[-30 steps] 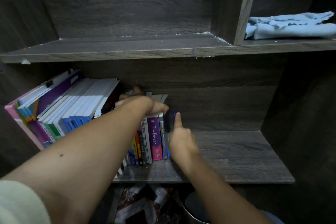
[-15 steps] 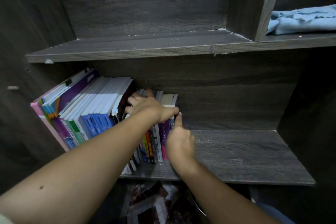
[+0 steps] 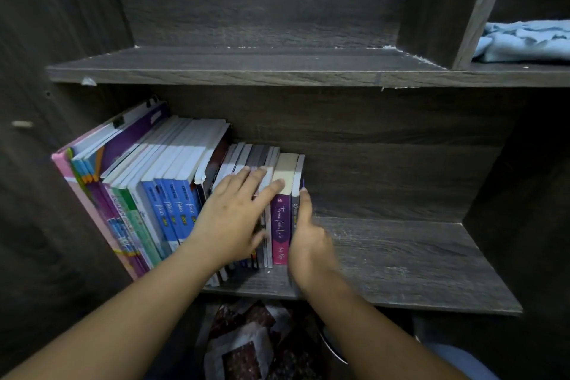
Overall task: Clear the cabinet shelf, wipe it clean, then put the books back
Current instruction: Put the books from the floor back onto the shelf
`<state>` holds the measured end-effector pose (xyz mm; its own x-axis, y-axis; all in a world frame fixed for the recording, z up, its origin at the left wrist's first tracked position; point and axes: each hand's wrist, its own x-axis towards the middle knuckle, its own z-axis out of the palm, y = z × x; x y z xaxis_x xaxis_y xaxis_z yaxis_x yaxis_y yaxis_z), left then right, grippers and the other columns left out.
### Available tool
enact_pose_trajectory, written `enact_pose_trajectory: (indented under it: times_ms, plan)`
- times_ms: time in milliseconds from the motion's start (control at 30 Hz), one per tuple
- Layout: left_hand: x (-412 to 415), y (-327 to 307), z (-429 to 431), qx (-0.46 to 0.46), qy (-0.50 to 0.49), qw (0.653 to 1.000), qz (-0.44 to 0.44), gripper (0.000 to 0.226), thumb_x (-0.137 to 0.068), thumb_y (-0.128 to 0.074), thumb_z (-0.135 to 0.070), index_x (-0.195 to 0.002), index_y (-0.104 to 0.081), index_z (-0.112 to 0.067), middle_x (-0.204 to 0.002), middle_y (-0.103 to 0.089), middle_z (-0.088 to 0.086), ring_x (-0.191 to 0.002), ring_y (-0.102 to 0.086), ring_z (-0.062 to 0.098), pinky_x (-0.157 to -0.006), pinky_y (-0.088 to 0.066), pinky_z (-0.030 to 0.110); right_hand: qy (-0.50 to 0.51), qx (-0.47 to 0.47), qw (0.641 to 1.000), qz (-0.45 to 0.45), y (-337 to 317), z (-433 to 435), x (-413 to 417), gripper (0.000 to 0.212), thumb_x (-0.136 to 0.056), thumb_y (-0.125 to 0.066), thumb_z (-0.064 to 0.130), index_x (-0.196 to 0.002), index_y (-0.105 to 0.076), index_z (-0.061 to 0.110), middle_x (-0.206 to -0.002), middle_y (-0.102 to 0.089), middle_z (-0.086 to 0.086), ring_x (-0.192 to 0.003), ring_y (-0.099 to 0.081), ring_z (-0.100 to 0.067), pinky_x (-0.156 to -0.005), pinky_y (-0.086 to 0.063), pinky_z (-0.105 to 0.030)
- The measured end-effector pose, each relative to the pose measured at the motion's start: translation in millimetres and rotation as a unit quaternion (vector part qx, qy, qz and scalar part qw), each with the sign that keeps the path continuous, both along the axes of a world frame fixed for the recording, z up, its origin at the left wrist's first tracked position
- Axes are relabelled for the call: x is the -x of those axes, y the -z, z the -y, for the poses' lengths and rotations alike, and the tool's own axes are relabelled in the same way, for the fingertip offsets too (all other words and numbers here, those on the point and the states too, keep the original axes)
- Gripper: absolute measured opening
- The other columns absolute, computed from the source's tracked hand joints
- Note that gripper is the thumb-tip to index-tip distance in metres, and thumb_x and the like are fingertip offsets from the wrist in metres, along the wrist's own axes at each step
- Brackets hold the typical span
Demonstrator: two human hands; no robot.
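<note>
Pressing: left hand (image 3: 229, 219) lies flat, fingers straight, across the tops of the small books (image 3: 280, 225). Right hand (image 3: 310, 244) is flat against the row's right end, thumb straight up. Small books stand on the lower shelf (image 3: 401, 262), left half. Long axis vertical, spines facing out, tilted slightly left onto the taller books (image 3: 166, 163). 0.5 s ago the left fingers were curled over the tops.

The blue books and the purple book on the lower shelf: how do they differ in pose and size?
The blue books tilt leftward, while the purple book stands nearly upright. The blue books look taller and deeper than the purple book. Both stand on the lower shelf, spines facing out.
</note>
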<state>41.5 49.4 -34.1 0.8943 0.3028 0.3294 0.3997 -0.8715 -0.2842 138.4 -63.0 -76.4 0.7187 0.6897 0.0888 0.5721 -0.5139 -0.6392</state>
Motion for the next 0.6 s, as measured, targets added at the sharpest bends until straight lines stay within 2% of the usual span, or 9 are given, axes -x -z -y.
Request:
enact_pose_trajectory:
  times_ms: [67, 133, 300, 367, 467, 533, 567, 600]
  plan:
    - [3, 6, -1, -0.021, -0.026, 0.999, -0.013, 0.107, -0.062, -0.084, -0.036, -0.150, -0.023, -0.023, -0.150, -0.034, 0.015, -0.137, -0.033, 0.034, -0.113, -0.029, 0.046, 0.013, -0.017, 1.000, -0.002, 2, -5, -1, 0.080, -0.099, -0.040, 0.009, -0.149, 0.017, 0.034, -0.082, -0.064, -0.005, -0.075, -0.061, -0.020, -0.074, -0.053, -0.038]
    - [1, 11, -2, -0.039, -0.038, 0.998, 0.007, 0.110, -0.057, -0.087, -0.026, -0.148, -0.025, -0.018, -0.144, -0.039, 0.018, -0.133, -0.037, 0.035, -0.109, -0.033, 0.046, 0.038, -0.016, 0.999, -0.010, 1, -11, -4, 0.078, -0.098, -0.039, 0.007, -0.150, 0.011, 0.036, -0.081, -0.064, -0.005, -0.076, -0.062, -0.022, -0.075, -0.054, -0.039]
    - [-9, 16, -6, -0.047, -0.041, 0.997, 0.039, 0.102, -0.052, -0.088, -0.020, -0.138, -0.032, -0.014, -0.135, -0.046, 0.018, -0.125, -0.044, 0.034, -0.104, -0.038, 0.044, 0.055, -0.055, 0.997, -0.014, 2, -21, -1, 0.071, -0.097, -0.042, 0.012, -0.152, -0.004, 0.037, -0.084, -0.060, -0.005, -0.075, -0.057, -0.024, -0.071, -0.046, -0.032]
    - [-10, 16, -5, -0.051, -0.049, 0.997, 0.039, 0.101, -0.053, -0.088, -0.022, -0.136, -0.032, -0.014, -0.135, -0.046, 0.018, -0.125, -0.044, 0.034, -0.104, -0.037, 0.043, 0.053, -0.035, 0.998, -0.008, 3, -22, -3, 0.071, -0.098, -0.042, 0.013, -0.151, -0.002, 0.037, -0.084, -0.059, -0.005, -0.074, -0.055, -0.023, -0.070, -0.041, -0.030]
    - [-9, 16, 2, -0.055, -0.073, 0.995, 0.034, 0.102, -0.062, -0.083, -0.027, -0.142, -0.021, -0.014, -0.141, -0.038, 0.018, -0.131, -0.036, 0.035, -0.109, -0.031, 0.044, 0.035, -0.004, 0.999, 0.004, 6, -21, -6, 0.074, -0.098, -0.041, 0.010, -0.149, 0.005, 0.038, -0.088, -0.064, -0.007, -0.079, -0.061, -0.028, -0.074, -0.048, -0.035]
    - [-5, 21, 7, -0.063, -0.101, 0.992, 0.047, 0.106, -0.073, -0.074, -0.025, -0.150, -0.003, -0.010, -0.149, -0.025, 0.022, -0.140, -0.023, 0.039, -0.116, -0.020, 0.048, 0.016, 0.007, 1.000, 0.018, 4, -17, -7, 0.077, -0.097, -0.041, 0.009, -0.150, 0.008, 0.035, -0.099, -0.066, -0.012, -0.084, -0.063, -0.030, -0.078, -0.051, -0.039]
    - [-2, 25, 10, -0.065, -0.121, 0.989, 0.048, 0.109, -0.076, -0.070, -0.025, -0.151, 0.008, -0.008, -0.153, -0.014, 0.025, -0.144, -0.011, 0.042, -0.119, -0.012, 0.049, 0.008, 0.013, 0.999, 0.029, 1, -15, -9, 0.079, -0.097, -0.042, 0.008, -0.151, 0.010, 0.033, -0.116, -0.062, -0.015, -0.090, -0.064, -0.031, -0.078, -0.050, -0.037]
    - [1, 29, 12, -0.063, -0.140, 0.987, 0.045, 0.112, -0.079, -0.067, -0.027, -0.150, 0.017, -0.006, -0.156, 0.001, 0.027, -0.145, 0.002, 0.044, -0.120, -0.005, 0.050, -0.001, 0.010, 0.999, 0.041, -2, -14, -11, 0.082, -0.097, -0.044, 0.008, -0.151, 0.013, 0.031, -0.138, -0.049, -0.015, -0.098, -0.063, -0.031, -0.077, -0.048, -0.036]
